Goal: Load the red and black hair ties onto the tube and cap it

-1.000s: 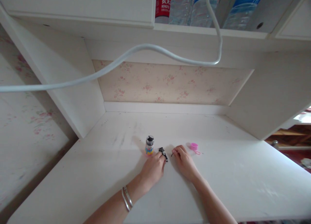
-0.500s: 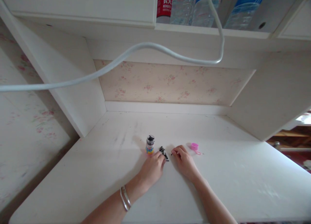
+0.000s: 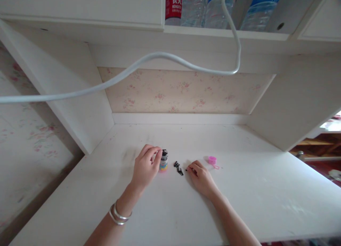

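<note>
A small clear jar (image 3: 163,164) with a colourful label stands upright on the white desk, with black pieces showing at its open top. My left hand (image 3: 146,164) is at the jar's mouth, thumb and fingertips pinched together; what is between them is too small to make out. To the right of the jar lies a loose little pile of thin black pieces (image 3: 178,169). Beside that pile, my right hand (image 3: 201,176) rests on the desk, its fingertips closed on a small black piece (image 3: 186,170).
A pink cap with a loop (image 3: 212,160) lies beyond my right hand on the desk (image 3: 239,203). Overhead, a white cable (image 3: 160,55) crosses in front of a shelf holding several plastic bottles (image 3: 193,7). Side panels and a floral back wall (image 3: 183,87) enclose the desk.
My left hand has moved from the black pile up and left to the jar's mouth. My right hand stays almost in place, and the view has shifted slightly.
</note>
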